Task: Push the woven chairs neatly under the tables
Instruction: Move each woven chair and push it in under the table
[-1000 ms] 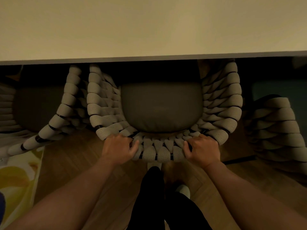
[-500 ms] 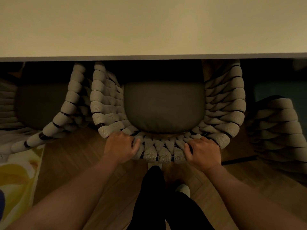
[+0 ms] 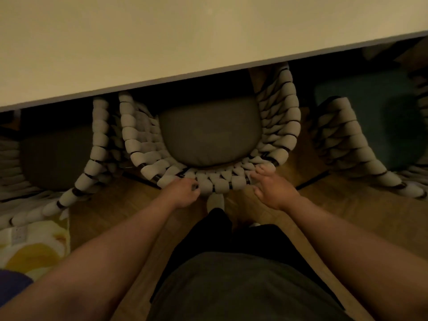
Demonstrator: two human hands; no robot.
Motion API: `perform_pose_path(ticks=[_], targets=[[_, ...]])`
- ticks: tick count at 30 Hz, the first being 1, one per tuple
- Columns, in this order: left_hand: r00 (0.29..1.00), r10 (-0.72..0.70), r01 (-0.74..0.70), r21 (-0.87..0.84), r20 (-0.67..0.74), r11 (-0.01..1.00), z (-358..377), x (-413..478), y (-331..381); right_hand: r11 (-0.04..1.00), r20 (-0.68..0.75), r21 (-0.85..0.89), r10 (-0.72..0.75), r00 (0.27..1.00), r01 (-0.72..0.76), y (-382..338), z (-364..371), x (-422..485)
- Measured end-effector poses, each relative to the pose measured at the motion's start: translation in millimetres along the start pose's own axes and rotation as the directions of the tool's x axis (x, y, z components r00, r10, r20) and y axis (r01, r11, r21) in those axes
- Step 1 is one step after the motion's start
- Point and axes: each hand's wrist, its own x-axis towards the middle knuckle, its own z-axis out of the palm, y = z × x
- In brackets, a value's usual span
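A wooden floor (image 3: pixel 347 216) runs under a pale tabletop (image 3: pixel 162 38). The woven chair (image 3: pixel 286 117) sits partly beneath the tabletop's near edge, its grey cushion (image 3: pixel 208 137) half covered and its curved back sticking out. The left hand (image 3: pixel 183 193) has its fingers curled at the back rim; whether they grip it cannot be made out. The right hand (image 3: pixel 274 188) is spread, fingertips touching the rim. Two more woven chairs (image 3: pixel 99 135) flank it.

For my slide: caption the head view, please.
Left hand grips the woven chair, right hand open at its rim, under the table.
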Motion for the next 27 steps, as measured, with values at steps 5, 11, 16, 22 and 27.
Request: perform_pose_path(ticks=[5,11,16,22,27], targets=[[0.999,0.03,-0.028,0.081,-0.025,0.996,-12,-8,18,0.944,0.052,0.258,0.199,0.979,-0.206,-7,-9,-37],[0.997,0.074,-0.077,0.122,0.035,0.99,-16,1,62,0.704,0.143,0.543,0.458,0.877,-0.457,30,28,-100],[0.982,0.144,-0.16,0.136,0.118,0.978,-13,11,121,0.454,0.188,0.731,0.584,0.79,-0.509,65,55,-167],[0.975,0.201,-0.206,0.053,0.091,0.977,15,15,227,0.3,0.165,0.838,0.657,0.736,-0.456,116,93,-238],[0.972,0.228,-0.228,-0.008,0.055,0.974,89,6,313,0.256,0.204,0.852,0.642,0.739,-0.457,188,127,-311]])
